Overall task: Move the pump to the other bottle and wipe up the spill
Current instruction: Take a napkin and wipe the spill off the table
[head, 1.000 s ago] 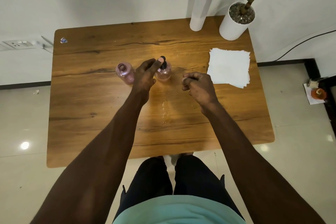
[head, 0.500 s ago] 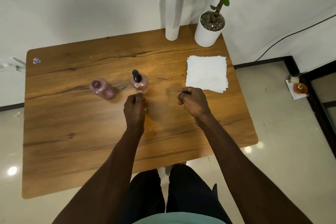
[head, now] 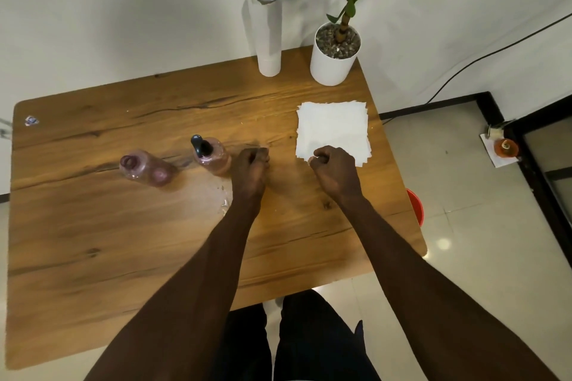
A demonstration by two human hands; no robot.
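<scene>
Right hand point(head: 335, 171), curled, pinching white paper napkin stack point(head: 332, 130) at two o'clock; left hand point(head: 250, 170) fisted, risking nudging pump-topped pink plastic bottle point(head: 213, 156).

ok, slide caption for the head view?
Right hand at white napkin stack; left hand beside pump-topped pink bottle; spill unwiped.

On the table point(head: 93, 241), the open bottle point(head: 145, 168) stands toward the left edge; the bottle with the pump point(head: 212, 155) is just right of it; the spill point(head: 213, 195) lies before that bottle; the stack of napkins point(head: 332, 130) sits by the right edge; the paper roll point(head: 267, 31) and potted plant point(head: 335, 54) stand at the far right corner, roll on the left.
</scene>
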